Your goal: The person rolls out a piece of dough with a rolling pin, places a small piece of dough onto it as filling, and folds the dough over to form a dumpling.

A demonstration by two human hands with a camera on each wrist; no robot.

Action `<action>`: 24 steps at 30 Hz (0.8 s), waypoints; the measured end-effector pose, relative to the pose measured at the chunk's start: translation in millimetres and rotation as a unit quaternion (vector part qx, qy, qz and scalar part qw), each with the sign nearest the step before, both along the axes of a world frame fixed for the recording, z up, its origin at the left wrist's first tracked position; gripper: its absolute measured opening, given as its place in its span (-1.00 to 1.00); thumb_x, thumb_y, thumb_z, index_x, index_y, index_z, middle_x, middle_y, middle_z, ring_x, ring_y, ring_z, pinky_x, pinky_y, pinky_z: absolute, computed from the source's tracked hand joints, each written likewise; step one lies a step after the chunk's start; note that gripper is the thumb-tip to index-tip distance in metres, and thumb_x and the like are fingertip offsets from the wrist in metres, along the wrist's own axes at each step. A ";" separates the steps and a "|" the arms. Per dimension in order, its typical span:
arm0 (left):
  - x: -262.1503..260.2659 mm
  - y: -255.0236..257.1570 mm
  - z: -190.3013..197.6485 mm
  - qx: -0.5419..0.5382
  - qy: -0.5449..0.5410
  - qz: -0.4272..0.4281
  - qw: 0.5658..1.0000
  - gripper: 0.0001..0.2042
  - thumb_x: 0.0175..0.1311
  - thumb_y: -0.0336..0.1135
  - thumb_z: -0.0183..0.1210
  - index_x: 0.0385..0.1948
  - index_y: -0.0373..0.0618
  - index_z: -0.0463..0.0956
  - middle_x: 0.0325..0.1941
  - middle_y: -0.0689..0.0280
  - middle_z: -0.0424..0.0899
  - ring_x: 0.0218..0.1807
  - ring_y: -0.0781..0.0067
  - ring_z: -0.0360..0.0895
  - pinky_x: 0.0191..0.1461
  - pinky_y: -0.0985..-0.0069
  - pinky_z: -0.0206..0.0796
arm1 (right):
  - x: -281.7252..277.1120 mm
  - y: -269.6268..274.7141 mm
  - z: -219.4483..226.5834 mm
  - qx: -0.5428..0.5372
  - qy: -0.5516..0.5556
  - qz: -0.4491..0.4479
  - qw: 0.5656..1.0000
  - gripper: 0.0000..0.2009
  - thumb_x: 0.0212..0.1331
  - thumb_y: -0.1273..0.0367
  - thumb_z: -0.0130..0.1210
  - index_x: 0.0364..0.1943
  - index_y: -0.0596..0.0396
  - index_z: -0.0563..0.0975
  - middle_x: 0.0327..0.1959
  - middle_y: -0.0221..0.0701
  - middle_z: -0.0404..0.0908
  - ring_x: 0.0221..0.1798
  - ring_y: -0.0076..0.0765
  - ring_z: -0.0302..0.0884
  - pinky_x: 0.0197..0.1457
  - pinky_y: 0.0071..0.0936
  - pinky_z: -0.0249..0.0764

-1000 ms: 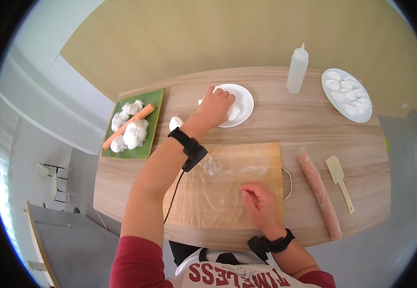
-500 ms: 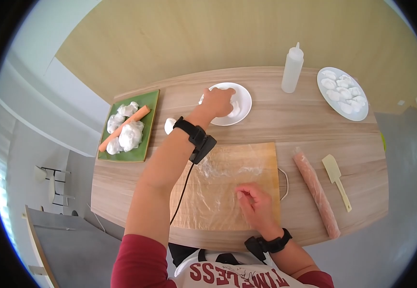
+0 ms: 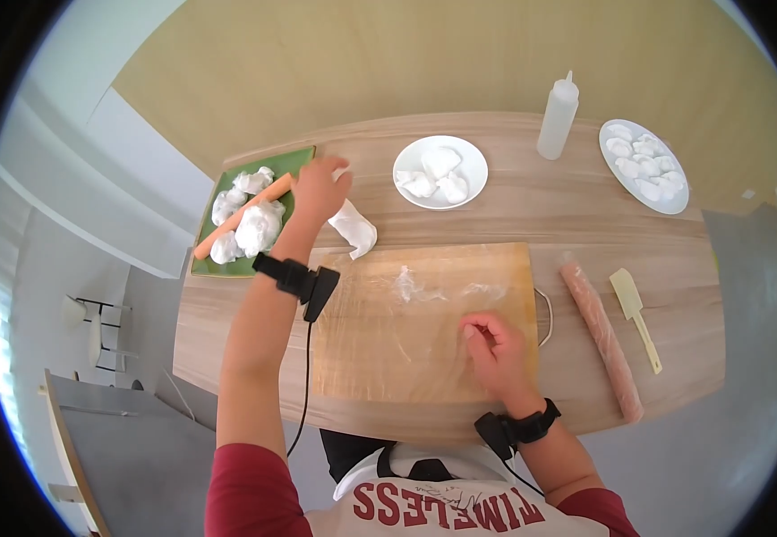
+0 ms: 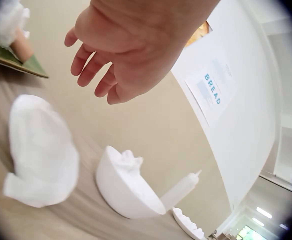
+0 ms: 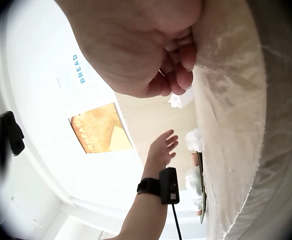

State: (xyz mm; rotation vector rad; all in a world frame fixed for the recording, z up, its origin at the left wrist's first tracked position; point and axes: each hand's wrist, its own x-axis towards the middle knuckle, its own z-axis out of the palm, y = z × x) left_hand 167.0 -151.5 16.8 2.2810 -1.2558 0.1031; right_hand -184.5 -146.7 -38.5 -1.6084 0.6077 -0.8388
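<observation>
My left hand [image 3: 321, 190] hovers beside the green tray [image 3: 294, 166], fingers spread and loosely bent, holding nothing. Just below it on the table lies a smooth white elongated piece [image 3: 354, 231], rounded at one end, seen larger in the left wrist view [image 4: 42, 150]. A white bowl [image 3: 406, 199] with three white lumps [image 3: 442, 162] stands farther right. My right hand [image 3: 498, 351] rests over the right part of the film-covered wooden board [image 3: 388, 367]. Its fingers curl loosely around nothing, as the right wrist view also shows.
The green tray bears several white plastic-wrapped bundles [image 3: 260, 228] and an orange stick [image 3: 243, 217]. At the back right are a squeeze bottle [image 3: 559, 118] and a plate [image 3: 644, 199] of white pieces. A film-wrapped rolling pin [image 3: 600, 336] and a cream spatula [image 3: 636, 318] lie right of the board.
My left hand has left the white bowl and moved left to the green tray's edge, uncovering the lumps in the bowl. My right hand has stayed over the board.
</observation>
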 end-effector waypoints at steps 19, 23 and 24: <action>22.7 46.8 -27.0 0.064 0.311 0.059 0.946 -0.30 -0.11 0.06 0.34 -0.01 -0.35 0.40 -0.02 0.02 0.53 -0.06 0.27 0.53 -0.02 0.42 0.36 | 2.9 2.7 -3.2 0.020 0.033 -0.058 0.998 -0.92 0.17 0.47 0.02 -0.32 0.16 0.52 -0.46 -0.54 0.51 -0.41 -0.69 0.39 -0.33 -0.68 0.36; 7.1 72.5 -24.4 -0.024 0.330 0.047 0.942 -0.41 -0.10 0.03 0.37 -0.17 -0.30 0.48 -0.25 0.23 0.58 -0.28 0.41 0.51 -0.23 0.50 0.37 | 5.0 0.7 -6.4 -0.019 0.028 -0.068 0.997 -0.92 0.16 0.47 0.05 -0.30 0.15 0.53 -0.46 -0.51 0.52 -0.43 -0.67 0.41 -0.36 -0.66 0.38; 1.0 78.9 -23.5 -0.024 0.331 0.043 0.942 -0.41 -0.10 0.03 0.37 -0.17 -0.30 0.48 -0.25 0.23 0.58 -0.28 0.41 0.51 -0.23 0.50 0.37 | 3.5 0.7 -7.3 -0.021 0.028 -0.072 0.997 -0.92 0.16 0.47 0.05 -0.30 0.15 0.53 -0.46 -0.51 0.52 -0.43 -0.67 0.41 -0.36 -0.66 0.38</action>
